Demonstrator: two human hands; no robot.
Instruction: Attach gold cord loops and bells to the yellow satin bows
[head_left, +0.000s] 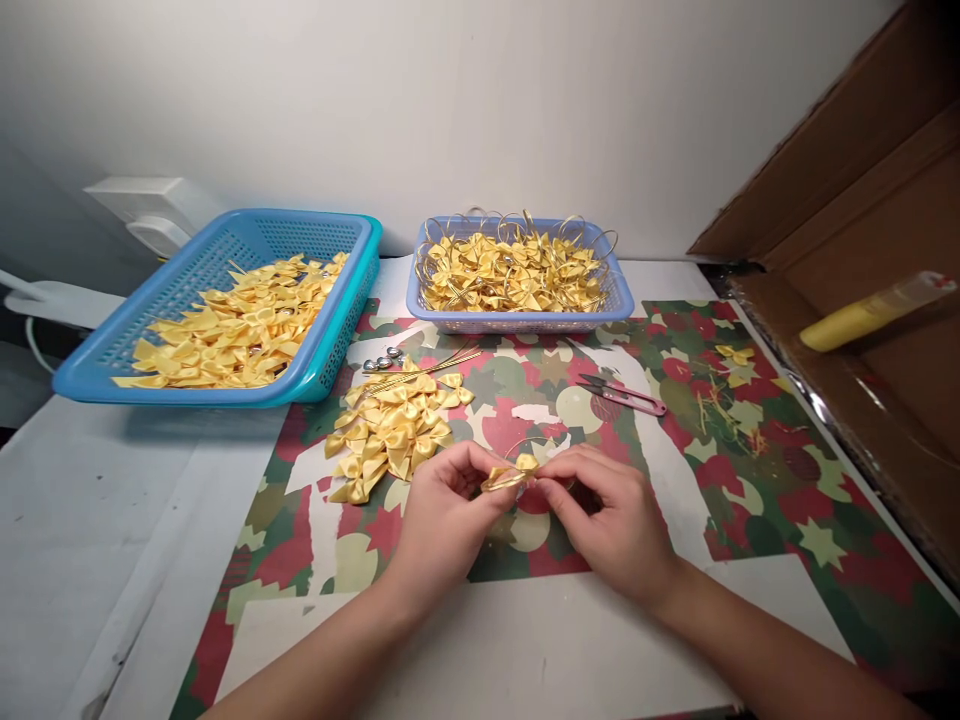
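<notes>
My left hand [452, 515] pinches a yellow ribbon bow [508, 477] between thumb and forefinger above the middle of the table. My right hand [609, 510] is closed at the bow's right side, its thumb and fingertips pressed together near a thin gold cord [534, 441] that loops behind the bow. What exactly the right fingertips grip is too small to tell. Just left of my hands lies a pile of yellow bows [397, 430], with gold cords [420, 374] and several round silver pieces [384, 361] at its back edge.
A blue basket of yellow bows [97, 375] stands at the back left. Another basket [525, 322], holding bows with gold cord loops, stands at the back centre. Pink thread snips [634, 400] lie right of centre. Thread scraps [720, 415] and a cardboard box [862, 180] are at the right.
</notes>
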